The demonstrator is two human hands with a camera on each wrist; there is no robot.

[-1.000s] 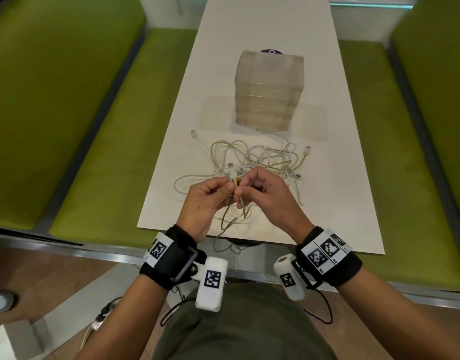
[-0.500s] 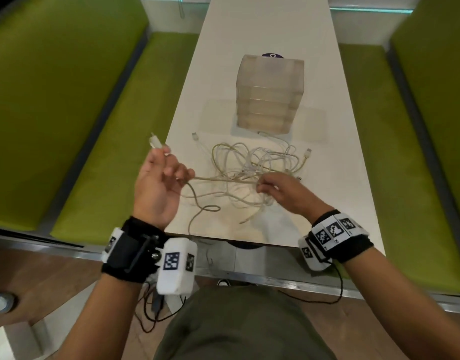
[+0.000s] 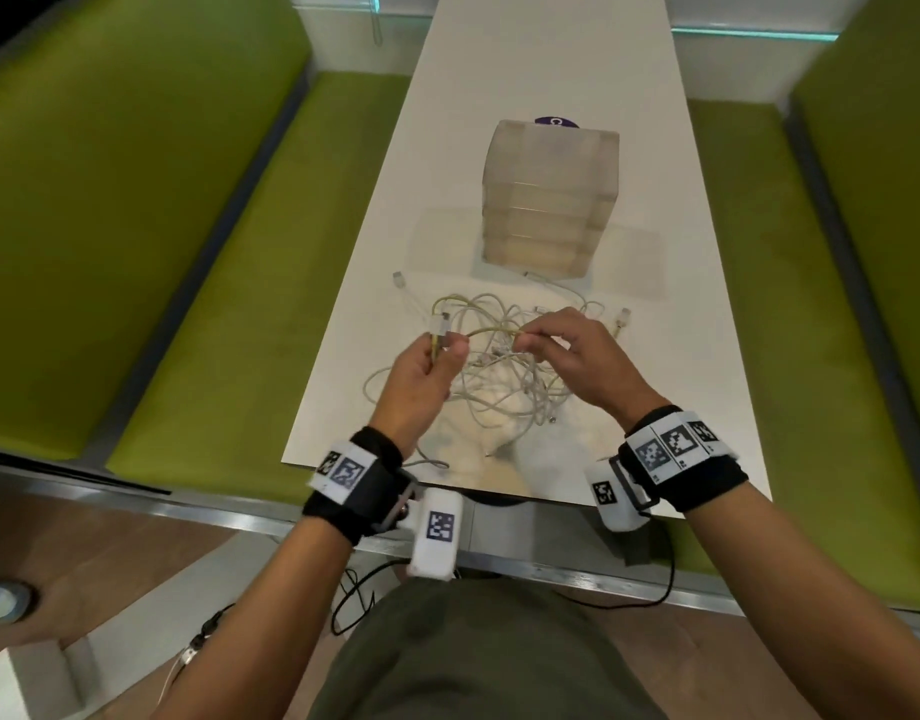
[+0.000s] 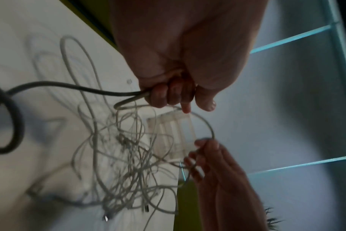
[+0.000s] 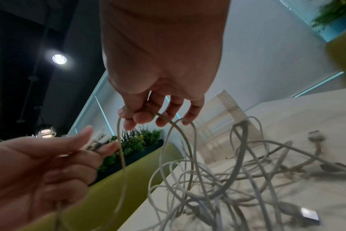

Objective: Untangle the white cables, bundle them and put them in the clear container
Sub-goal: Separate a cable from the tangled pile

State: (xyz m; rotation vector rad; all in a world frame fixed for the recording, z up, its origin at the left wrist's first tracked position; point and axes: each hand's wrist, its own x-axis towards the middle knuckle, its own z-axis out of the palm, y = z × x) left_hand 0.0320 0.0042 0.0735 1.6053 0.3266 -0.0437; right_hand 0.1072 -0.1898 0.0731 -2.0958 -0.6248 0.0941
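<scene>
A tangle of white cables (image 3: 504,376) lies on the white table (image 3: 551,70) near its front edge. One yellowish cable (image 3: 491,331) runs between my hands above the heap. My left hand (image 3: 437,350) grips its plug end with curled fingers (image 4: 168,95). My right hand (image 3: 530,345) pinches the same cable (image 5: 120,140) further along, between thumb and fingertips (image 5: 140,118). The clear container (image 3: 549,200), a stack of frosted boxes, stands behind the heap (image 5: 227,179); in the left wrist view the clear container (image 4: 172,134) shows beyond the tangle (image 4: 128,164).
Green benches (image 3: 229,330) flank the table on both sides. A loose plug (image 3: 398,279) and another plug (image 3: 624,317) lie at the heap's edges. A purple disc (image 3: 555,122) peeks out behind the container. A planter with greenery (image 5: 136,140) stands beyond the bench.
My left hand came back from the far left to the heap with the plug end. My right hand rose off the tangle and now pinches the same cable.
</scene>
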